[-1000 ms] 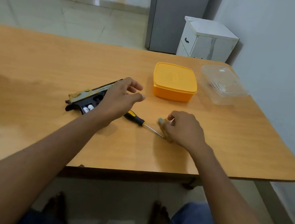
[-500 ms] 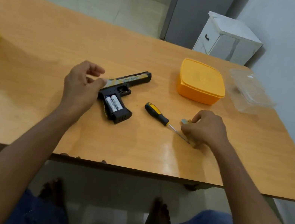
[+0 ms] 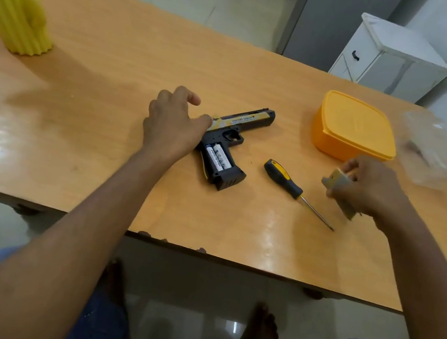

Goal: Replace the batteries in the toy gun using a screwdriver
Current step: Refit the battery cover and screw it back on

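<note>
The right hand pinches a small flat battery cover, thumb and fingers curled round its edges, and holds it lifted off the table, to the right of the toy gun. The left hand rests on the rear end of the toy gun, its thumb touching the yellow top of the slide and its fingers loosely bent above the wood; it does not close round the gun.

The toy gun lies flat on its side near the middle of the table, barrel pointing away and to the right, grip pointing toward the person. The grip's compartment is uncovered, and two white batteries sit side by side inside it.

The screwdriver, with a black and yellow handle, lies on the wood just right of the gun's grip, between the gun and the right hand, its thin shaft pointing toward the near right.

Beyond the screwdriver, to the far right of the gun, stands a closed orange box, and beside that a clear plastic container. Far to the left of the gun stands a ribbed yellow pot with green in it.
</note>
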